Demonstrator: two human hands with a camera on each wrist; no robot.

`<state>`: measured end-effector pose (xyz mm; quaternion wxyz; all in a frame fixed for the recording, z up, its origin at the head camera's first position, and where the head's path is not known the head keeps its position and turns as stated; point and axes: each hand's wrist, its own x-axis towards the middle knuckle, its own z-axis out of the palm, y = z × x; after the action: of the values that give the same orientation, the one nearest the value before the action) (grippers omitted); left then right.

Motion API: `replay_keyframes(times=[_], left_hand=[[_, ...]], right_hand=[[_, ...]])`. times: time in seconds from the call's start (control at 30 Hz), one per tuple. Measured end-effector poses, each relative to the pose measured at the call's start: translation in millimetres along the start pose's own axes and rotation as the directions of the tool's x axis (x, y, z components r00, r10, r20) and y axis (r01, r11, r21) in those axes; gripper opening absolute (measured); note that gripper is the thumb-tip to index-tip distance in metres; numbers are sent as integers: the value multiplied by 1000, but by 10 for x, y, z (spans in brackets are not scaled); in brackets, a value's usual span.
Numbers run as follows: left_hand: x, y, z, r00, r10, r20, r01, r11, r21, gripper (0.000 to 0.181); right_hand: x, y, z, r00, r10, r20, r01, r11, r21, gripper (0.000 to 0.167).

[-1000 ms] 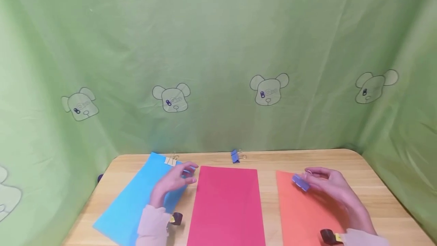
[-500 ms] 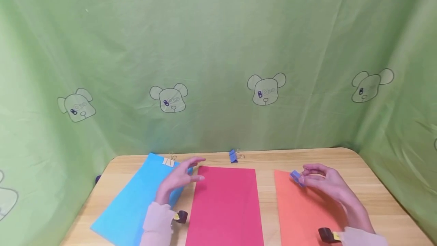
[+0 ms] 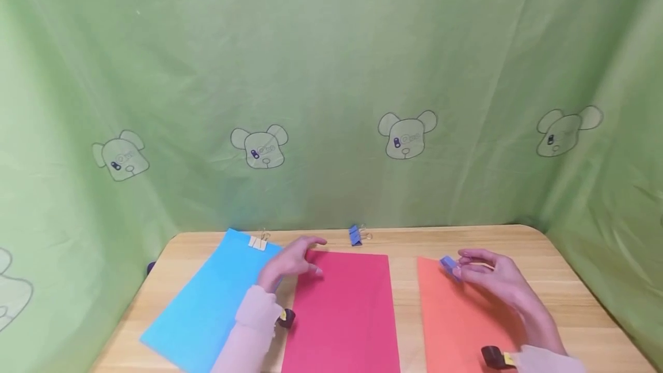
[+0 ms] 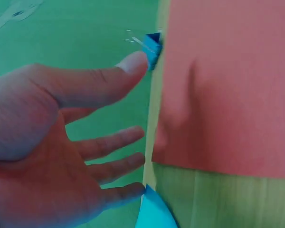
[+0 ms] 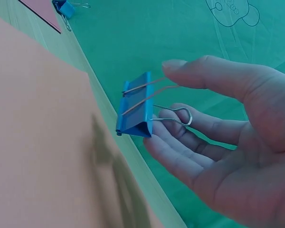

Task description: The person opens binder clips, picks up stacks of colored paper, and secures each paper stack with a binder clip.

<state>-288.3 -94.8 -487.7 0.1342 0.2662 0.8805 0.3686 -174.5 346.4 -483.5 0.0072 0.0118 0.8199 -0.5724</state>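
The right hand (image 3: 494, 278) pinches a blue binder clip (image 5: 138, 113) by its wire handles, thumb on the upper handle and fingertips at the lower one, so the clip's body juts out just ahead of those fingers. Beneath them lies an orange sheet of paper (image 3: 448, 318). The left hand (image 3: 292, 259) holds nothing; its fingers are extended and its thumb spread apart, above the upper left corner of a crimson sheet of paper (image 3: 344, 309). Beyond the left fingertips and to their right, near the far edge of the wooden table (image 3: 575, 272), rests a second blue binder clip (image 3: 355, 236). To the left of the left fingers a bright blue sheet of paper (image 3: 204, 309) lies slanted, with a white binder clip (image 3: 257, 243) on its far edge.
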Motion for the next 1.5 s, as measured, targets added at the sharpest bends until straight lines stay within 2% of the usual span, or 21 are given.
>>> replay_keyframes(times=[0.13, 0.27, 0.4, 0.63, 0.83, 1.03, 1.13, 1.23, 1.27, 1.43, 1.5], left_hand=[[60, 25, 60, 999, -50, 10, 49, 990, 131, 73], [110, 80, 110, 993, -114, 5, 109, 962, 251, 75], [178, 134, 123, 988, -155, 12, 143, 935, 323, 76], [236, 189, 110, 972, -236, 17, 217, 920, 327, 76], [267, 207, 113, 952, -302, 54, 272, 913, 303, 70], [313, 218, 120, 943, -325, 71, 279, 889, 364, 75], [335, 250, 125, 943, -327, 67, 266, 856, 444, 68], [349, 293, 143, 951, -303, 64, 220, 805, 550, 60], [351, 310, 152, 953, -296, 65, 209, 796, 569, 59], [358, 404, 192, 954, -293, 63, 198, 775, 600, 73], [368, 437, 201, 953, -296, 61, 193, 749, 634, 72]], right_hand=[[3, -24, 35, 1000, 14, -12, -15, 999, -34, 71], [-2, -31, 46, 1000, 25, -15, -27, 996, -91, 71], [-5, -46, 30, 1000, 30, -8, -31, 996, -80, 72], [-6, -61, 27, 999, 33, -2, -33, 998, -60, 71], [-19, -62, 48, 1000, 31, 5, -31, 998, -46, 72], [-24, -74, 61, 1000, 23, 7, -23, 999, -26, 71], [-32, -87, 58, 999, 41, 6, -40, 998, -40, 73], [-47, -95, 47, 998, 65, -4, -65, 996, -68, 75], [-53, -96, 44, 998, 70, -7, -70, 994, -79, 75], [-59, -90, 32, 998, 65, -11, -66, 994, -88, 76], [-55, -87, 32, 997, 72, -11, -72, 994, -76, 76]])
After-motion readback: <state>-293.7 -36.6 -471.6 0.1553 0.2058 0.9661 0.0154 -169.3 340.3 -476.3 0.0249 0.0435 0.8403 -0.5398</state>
